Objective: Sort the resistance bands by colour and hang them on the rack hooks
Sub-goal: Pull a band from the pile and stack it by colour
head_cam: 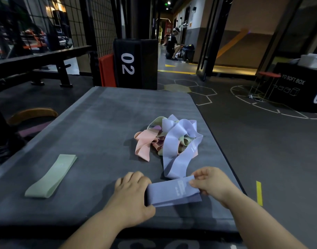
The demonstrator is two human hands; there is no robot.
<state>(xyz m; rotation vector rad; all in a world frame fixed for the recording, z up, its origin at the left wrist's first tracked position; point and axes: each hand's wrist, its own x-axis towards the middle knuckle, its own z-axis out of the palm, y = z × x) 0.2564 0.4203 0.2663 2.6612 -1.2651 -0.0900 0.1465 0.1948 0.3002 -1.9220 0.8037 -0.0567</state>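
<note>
Two hands, one band, all of it happening at the near edge of the grey mat. Starting out well to the left of the grip, a pale green band lies folded flat on the mat, on its own and untouched. Moving in, the left hand is knuckles-up with its fingers curled over the left end of a folded lavender band, gripping it firmly. The band stretches flat between both hands, pale print showing on its top face, low over the mat; whether it touches the surface is hard to tell. At its other end, the right hand pinches the upper right corner between thumb and fingertips. Just beyond the grip, a little to the right of centre, sits the unsorted heap of bands, with a pink band spilling out on its left side, yellowish-green loops tucked in the middle, and a long pale lilac band draped over the top, its tail running down almost to the held band near the right hand. Right of the grip, off the mat, a yellow strip marks the dark floor. Far beyond the hands stands a black padded post marked 02, and away to the upper right a black box reads "YO SOFT BOX".
</note>
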